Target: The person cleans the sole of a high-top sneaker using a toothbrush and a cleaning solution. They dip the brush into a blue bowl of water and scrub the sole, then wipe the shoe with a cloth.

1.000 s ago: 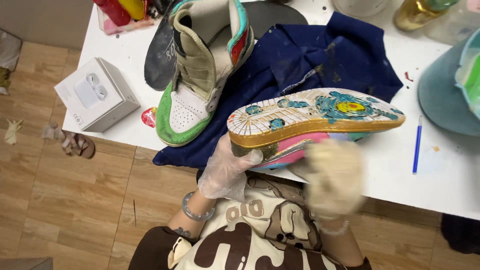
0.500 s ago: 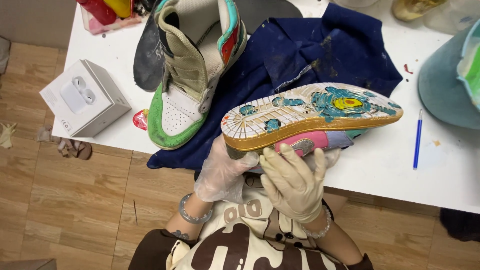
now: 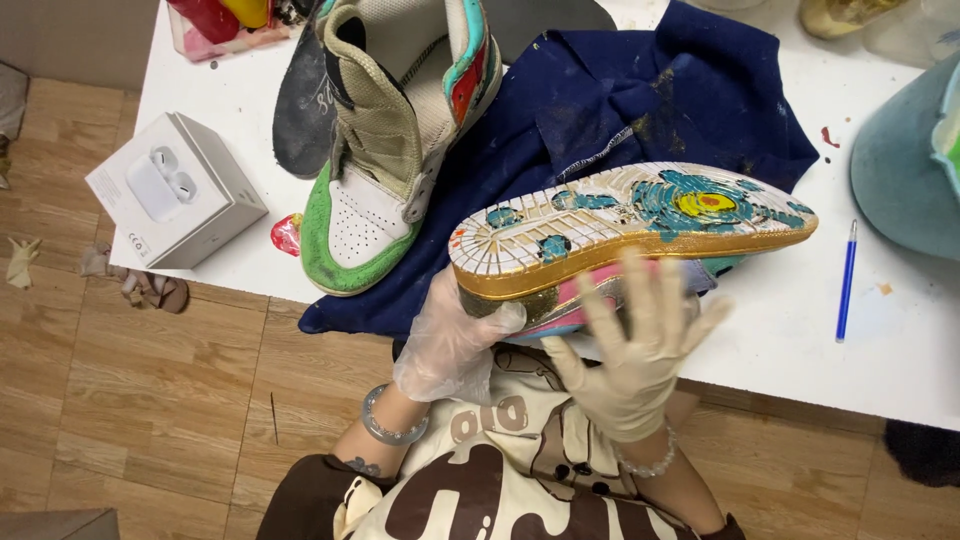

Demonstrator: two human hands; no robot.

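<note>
A painted shoe (image 3: 630,235) is held on its side above the near edge of the white table (image 3: 780,330), its sole turned up and patterned in teal, yellow and white over a gold band. Its toe end is gripped by the left hand (image 3: 450,340), gloved in clear plastic, with the fingers closed around it. The right hand (image 3: 635,355), in a cream glove, is spread open just beside the shoe's near side, fingers splayed. A dark blue cloth (image 3: 640,110) is spread beneath. To the left a green-toed high-top shoe (image 3: 385,150) is laid, and a small white box (image 3: 175,190) farther left. A blue pen (image 3: 846,280) is seen at right.
</note>
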